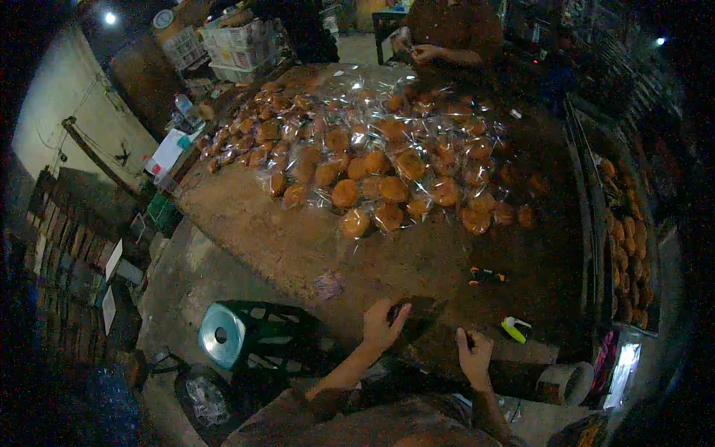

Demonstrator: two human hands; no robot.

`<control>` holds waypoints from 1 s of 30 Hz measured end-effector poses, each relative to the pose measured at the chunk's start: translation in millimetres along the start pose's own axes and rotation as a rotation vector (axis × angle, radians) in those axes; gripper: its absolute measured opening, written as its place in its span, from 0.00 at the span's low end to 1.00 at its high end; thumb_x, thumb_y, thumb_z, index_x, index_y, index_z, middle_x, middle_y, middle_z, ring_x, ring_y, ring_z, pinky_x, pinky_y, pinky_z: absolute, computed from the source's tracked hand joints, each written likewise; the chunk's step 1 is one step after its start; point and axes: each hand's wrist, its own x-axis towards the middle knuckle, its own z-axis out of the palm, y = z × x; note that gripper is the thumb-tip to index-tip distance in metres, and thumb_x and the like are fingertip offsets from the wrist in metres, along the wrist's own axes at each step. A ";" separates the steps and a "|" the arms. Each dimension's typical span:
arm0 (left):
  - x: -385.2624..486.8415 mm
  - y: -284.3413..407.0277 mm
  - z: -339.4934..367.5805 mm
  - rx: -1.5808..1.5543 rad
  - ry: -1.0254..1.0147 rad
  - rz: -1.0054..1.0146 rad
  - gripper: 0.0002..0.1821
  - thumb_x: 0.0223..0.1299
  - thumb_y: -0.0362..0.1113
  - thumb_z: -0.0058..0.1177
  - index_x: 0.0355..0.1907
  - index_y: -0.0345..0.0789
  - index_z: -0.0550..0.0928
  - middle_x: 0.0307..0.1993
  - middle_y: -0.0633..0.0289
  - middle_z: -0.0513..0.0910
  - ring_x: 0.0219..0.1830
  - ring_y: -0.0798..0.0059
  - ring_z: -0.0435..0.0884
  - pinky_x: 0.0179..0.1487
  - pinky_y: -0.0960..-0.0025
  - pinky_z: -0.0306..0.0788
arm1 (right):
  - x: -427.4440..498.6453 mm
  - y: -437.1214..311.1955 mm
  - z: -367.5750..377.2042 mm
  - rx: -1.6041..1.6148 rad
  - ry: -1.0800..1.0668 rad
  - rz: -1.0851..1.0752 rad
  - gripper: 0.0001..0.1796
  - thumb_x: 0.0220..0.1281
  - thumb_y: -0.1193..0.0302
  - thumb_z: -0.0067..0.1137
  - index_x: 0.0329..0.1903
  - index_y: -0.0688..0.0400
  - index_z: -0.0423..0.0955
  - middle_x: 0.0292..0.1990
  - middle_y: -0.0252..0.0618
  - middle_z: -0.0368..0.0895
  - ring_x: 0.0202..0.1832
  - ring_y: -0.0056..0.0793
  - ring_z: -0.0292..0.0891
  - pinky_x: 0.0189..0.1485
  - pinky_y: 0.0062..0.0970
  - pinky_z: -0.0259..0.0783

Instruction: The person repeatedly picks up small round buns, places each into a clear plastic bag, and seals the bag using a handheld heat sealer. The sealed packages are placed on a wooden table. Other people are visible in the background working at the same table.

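My left hand (383,328) is held over the near edge of the table, thumb and fingers bent, with a small dark thing or shadow between them. To its right my right hand (475,352) has its fingers curled; whether it holds anything is too dark to tell. Beyond both hands many round brown baked goods in clear plastic wrapping (392,190) cover the far part of the wooden table (240,218). A yellow-green stapler-like tool (515,329) lies right of my right hand. Past it is a small orange and black tool (486,275). A small pinkish bundle (329,285) lies beyond my left hand.
A dark slotted stand with a round metal disc (222,335) is at the near left. Trays of unwrapped baked goods (630,251) stand at the right. White crates (237,47) are at the back left. Another person's hand (427,53) shows across the table.
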 end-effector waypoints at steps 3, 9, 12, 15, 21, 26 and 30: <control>-2.4 -1.4 2.5 0.057 -0.029 0.030 0.16 0.60 0.44 0.67 0.42 0.34 0.85 0.35 0.51 0.86 0.35 0.52 0.85 0.40 0.57 0.78 | -0.2 5.3 2.7 -0.154 0.020 -0.042 0.19 0.70 0.59 0.60 0.30 0.62 0.81 0.22 0.42 0.78 0.24 0.31 0.70 0.29 0.32 0.64; -2.2 0.2 3.2 0.090 -0.005 0.130 0.13 0.60 0.42 0.66 0.39 0.34 0.85 0.32 0.52 0.85 0.32 0.53 0.84 0.37 0.58 0.76 | -2.8 10.8 -0.4 -0.127 -0.070 -0.121 0.19 0.70 0.59 0.60 0.31 0.62 0.80 0.21 0.41 0.76 0.23 0.33 0.70 0.30 0.31 0.65; -1.7 0.3 5.1 0.010 0.064 0.187 0.13 0.61 0.43 0.65 0.36 0.34 0.85 0.29 0.52 0.84 0.28 0.55 0.83 0.33 0.57 0.75 | -1.8 8.3 -1.8 0.029 -0.063 -0.009 0.19 0.69 0.57 0.60 0.34 0.62 0.83 0.23 0.43 0.80 0.26 0.35 0.75 0.34 0.33 0.70; -2.8 -0.7 6.1 0.094 0.010 0.163 0.09 0.63 0.39 0.63 0.39 0.36 0.87 0.32 0.54 0.87 0.30 0.61 0.85 0.36 0.61 0.77 | 0.1 1.2 -2.1 -0.056 -0.023 -0.065 0.25 0.69 0.50 0.57 0.45 0.60 0.84 0.33 0.50 0.86 0.34 0.52 0.82 0.45 0.47 0.73; -3.3 -11.8 10.3 0.028 0.175 0.123 0.11 0.63 0.40 0.63 0.33 0.33 0.85 0.23 0.56 0.82 0.23 0.64 0.80 0.29 0.63 0.72 | 5.0 -0.9 0.1 -0.038 -0.043 -0.050 0.25 0.69 0.51 0.57 0.41 0.64 0.83 0.30 0.55 0.82 0.32 0.51 0.78 0.40 0.43 0.72; -44.3 -9.3 0.2 -0.012 0.221 0.093 0.11 0.66 0.39 0.60 0.34 0.31 0.82 0.24 0.56 0.78 0.27 0.60 0.78 0.32 0.61 0.71 | 3.4 15.3 6.0 0.044 0.011 -0.060 0.26 0.70 0.50 0.56 0.42 0.63 0.83 0.35 0.55 0.82 0.38 0.50 0.77 0.46 0.42 0.70; -126.8 -9.8 -13.8 0.005 0.127 0.080 0.16 0.66 0.43 0.61 0.40 0.30 0.81 0.34 0.54 0.81 0.34 0.65 0.80 0.39 0.60 0.74 | 2.8 23.1 6.7 -0.031 -0.111 0.038 0.29 0.69 0.46 0.55 0.49 0.61 0.83 0.45 0.55 0.85 0.50 0.54 0.79 0.57 0.45 0.71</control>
